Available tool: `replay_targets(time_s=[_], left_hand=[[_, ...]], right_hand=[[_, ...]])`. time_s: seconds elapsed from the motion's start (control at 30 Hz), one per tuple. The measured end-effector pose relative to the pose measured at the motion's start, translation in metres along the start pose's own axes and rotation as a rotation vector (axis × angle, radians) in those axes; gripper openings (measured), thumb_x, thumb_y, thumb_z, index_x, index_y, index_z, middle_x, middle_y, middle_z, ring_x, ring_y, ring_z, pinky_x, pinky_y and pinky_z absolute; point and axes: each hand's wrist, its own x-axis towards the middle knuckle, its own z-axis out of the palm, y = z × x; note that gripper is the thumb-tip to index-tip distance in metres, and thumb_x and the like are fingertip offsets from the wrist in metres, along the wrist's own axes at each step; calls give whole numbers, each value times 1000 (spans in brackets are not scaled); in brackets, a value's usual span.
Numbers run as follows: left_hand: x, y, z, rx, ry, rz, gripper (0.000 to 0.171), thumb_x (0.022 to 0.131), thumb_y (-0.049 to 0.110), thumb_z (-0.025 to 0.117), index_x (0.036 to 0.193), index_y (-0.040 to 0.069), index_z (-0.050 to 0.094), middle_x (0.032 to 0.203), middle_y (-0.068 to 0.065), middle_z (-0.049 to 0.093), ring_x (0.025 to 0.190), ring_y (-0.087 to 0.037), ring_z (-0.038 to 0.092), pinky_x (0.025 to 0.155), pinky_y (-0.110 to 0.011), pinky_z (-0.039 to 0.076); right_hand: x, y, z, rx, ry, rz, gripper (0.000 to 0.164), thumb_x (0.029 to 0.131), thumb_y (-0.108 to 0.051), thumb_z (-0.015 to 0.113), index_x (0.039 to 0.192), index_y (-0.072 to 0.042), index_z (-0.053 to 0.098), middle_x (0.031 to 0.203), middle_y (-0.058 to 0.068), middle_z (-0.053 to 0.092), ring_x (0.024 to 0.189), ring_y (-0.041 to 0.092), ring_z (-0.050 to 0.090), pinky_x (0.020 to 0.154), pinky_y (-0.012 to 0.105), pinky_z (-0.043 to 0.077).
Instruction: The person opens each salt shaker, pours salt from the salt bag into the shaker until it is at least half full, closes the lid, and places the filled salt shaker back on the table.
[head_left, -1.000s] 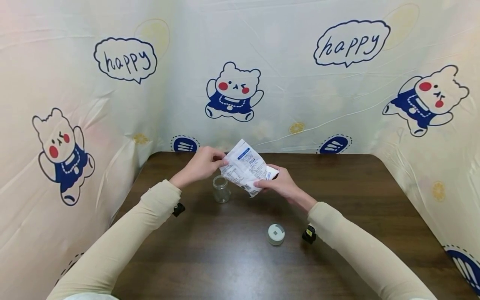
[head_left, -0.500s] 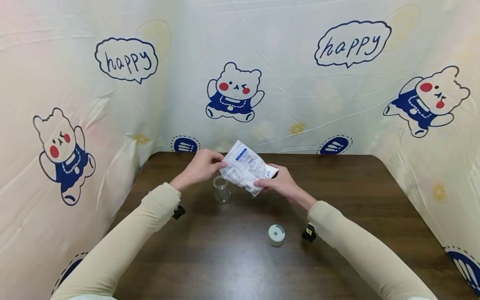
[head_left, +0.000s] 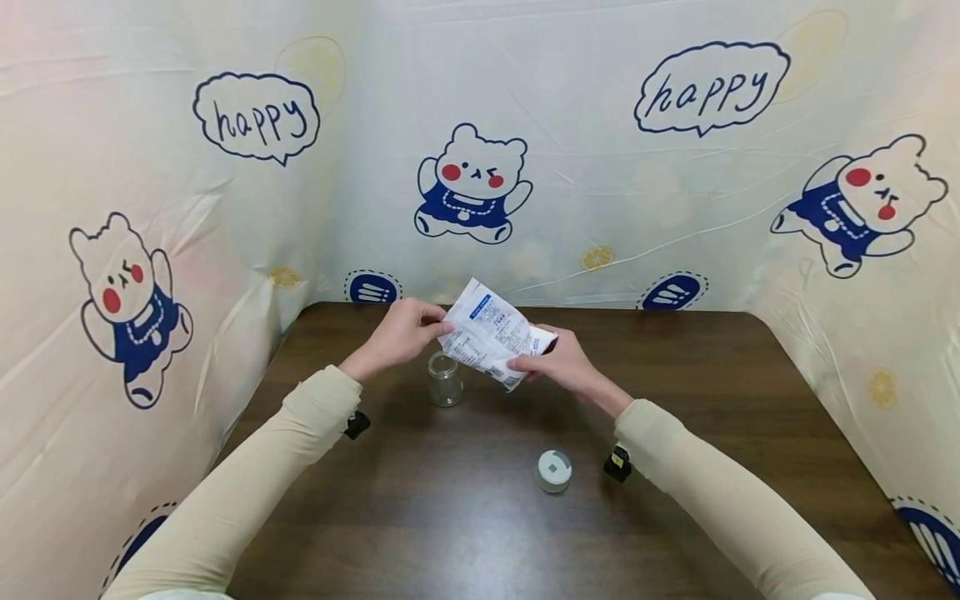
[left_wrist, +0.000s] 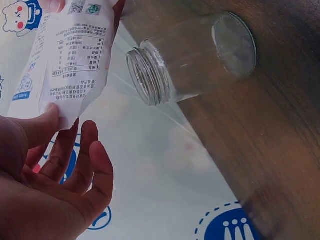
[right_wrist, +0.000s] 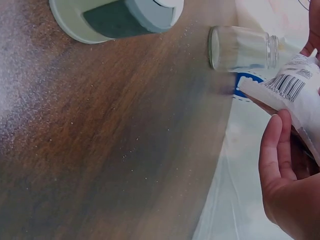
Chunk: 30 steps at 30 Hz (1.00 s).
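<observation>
Packet [head_left: 491, 329], white and printed, is held up by both hands over the far half of the table [head_left: 450, 533], its long axis slanting from far left to near right; the left hand [head_left: 401, 337] pinches its left end, thumb on the print, other fingers loosely curled; the right hand [head_left: 562, 367] grips the right end, thumb on top; what matters most is how that left end lies to the glass jar [head_left: 446, 387], which stands upright and uncovered just to its near side, not touching, the left hand being closer; a round white-topped piece [head_left: 554, 468] sits nearer, to the right.
</observation>
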Motion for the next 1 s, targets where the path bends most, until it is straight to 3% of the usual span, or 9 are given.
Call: replay_targets(time_s=[0.27,0.53,1.0], left_hand=[[-3,-2,-1,-7,11,-6,11,100,8,75,108,4,81,99,-7,76,81,-25,62,71,-36,48],[-3,-1,-2,-13,25,-8,13,99,7,74,111,3,81,102,-10,76,82,-29,63,67,-35,47],[-3,-10,0,-2,27,1,11,99,7,75,107,2,81,100,-9,76,80,-25,61,67,-35,47]], right_hand=[[4,-2,0,-31,2,-12,52,86,-17,90,132,-8,68,114,12,73,93,31,71,83,64,56],[7,-8,-2,-69,8,-32,52,86,-20,90,132,-7,68,116,12,73,94,31,70,72,41,61],[9,-10,-2,-120,-5,-25,54,87,-22,89,134,-10,67,117,10,72,95,31,70,72,41,61]])
